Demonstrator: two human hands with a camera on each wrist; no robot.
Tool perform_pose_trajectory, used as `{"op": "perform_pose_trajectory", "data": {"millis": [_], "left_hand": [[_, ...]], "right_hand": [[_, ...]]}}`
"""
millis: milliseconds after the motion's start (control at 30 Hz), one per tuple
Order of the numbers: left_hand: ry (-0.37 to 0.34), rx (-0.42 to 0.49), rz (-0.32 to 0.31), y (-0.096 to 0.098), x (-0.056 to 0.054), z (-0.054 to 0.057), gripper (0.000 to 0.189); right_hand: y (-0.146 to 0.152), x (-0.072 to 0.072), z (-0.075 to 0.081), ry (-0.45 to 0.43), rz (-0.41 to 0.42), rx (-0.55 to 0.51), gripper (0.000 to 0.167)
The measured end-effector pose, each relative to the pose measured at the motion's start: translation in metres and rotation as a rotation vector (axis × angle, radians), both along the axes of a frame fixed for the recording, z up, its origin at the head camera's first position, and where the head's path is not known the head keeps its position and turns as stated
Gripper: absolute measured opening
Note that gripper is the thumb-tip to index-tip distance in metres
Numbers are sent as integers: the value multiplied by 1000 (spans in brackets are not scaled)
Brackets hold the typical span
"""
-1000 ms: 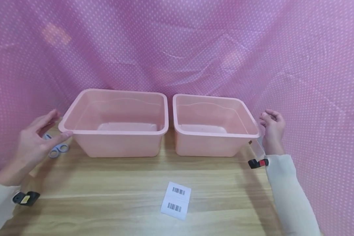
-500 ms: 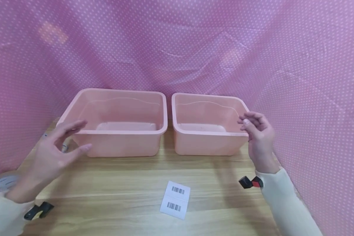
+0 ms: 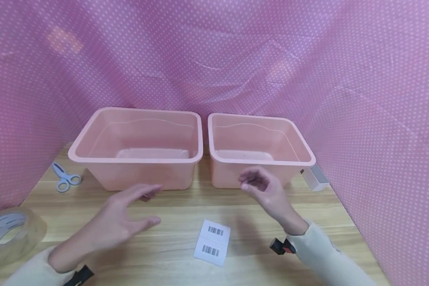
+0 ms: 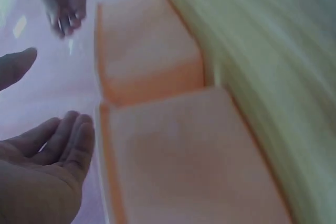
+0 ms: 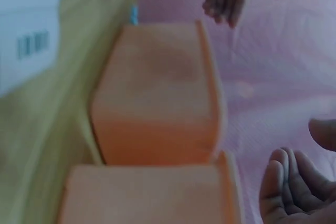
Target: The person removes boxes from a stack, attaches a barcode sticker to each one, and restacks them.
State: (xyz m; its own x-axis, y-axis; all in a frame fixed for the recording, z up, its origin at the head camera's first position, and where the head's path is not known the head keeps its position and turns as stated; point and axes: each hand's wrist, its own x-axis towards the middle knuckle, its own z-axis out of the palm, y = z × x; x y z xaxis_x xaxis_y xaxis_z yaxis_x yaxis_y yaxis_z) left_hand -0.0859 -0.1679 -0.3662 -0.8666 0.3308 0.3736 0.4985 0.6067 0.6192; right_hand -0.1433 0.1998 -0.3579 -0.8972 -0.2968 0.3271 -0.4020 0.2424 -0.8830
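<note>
My left hand hovers over the table in front of the left pink bin, thumb spread from loosely bent fingers, holding nothing. Before the right pink bin hangs my right hand, its fingers loosely curved and nothing between them. On the table between and below the hands lies a white paper sheet with two barcodes. Both bins stand upright side by side with bare floors. The left wrist view shows the left hand with its fingers apart from the bin walls; in the right wrist view the right hand is likewise free.
Blue-handled scissors lie left of the left bin. A roll of clear tape sits at the left table edge. Beside the right bin is a small white-and-grey box. A pink dotted curtain encloses the back and sides.
Both hands have moved inward and toward the front from the outer sides of the bins. The scissors, tape roll and small box now show more fully. The bins and paper stay nearly in place.
</note>
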Motion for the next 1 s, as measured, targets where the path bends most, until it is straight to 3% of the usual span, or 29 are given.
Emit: {"op": "perform_pose_trajectory", "data": {"millis": [167,367,733,867,1000], "left_hand": [[-168,-42,-21,21,-1,-17,59],[-287,-70,-26,42,-6,-35,53],[-393,-119,-56,67,-12,-61,58],[-441,-140,-49,73,-13,-68,60],[-438,-159,-56,80,-12,-74,62]], "right_hand": [[-17,4,-20,-31,108,154,32],[-32,10,-44,-29,141,358,36],[-45,13,-78,-55,205,717,50],[-45,13,-84,-67,214,812,53],[-47,16,-87,-70,225,872,56]]}}
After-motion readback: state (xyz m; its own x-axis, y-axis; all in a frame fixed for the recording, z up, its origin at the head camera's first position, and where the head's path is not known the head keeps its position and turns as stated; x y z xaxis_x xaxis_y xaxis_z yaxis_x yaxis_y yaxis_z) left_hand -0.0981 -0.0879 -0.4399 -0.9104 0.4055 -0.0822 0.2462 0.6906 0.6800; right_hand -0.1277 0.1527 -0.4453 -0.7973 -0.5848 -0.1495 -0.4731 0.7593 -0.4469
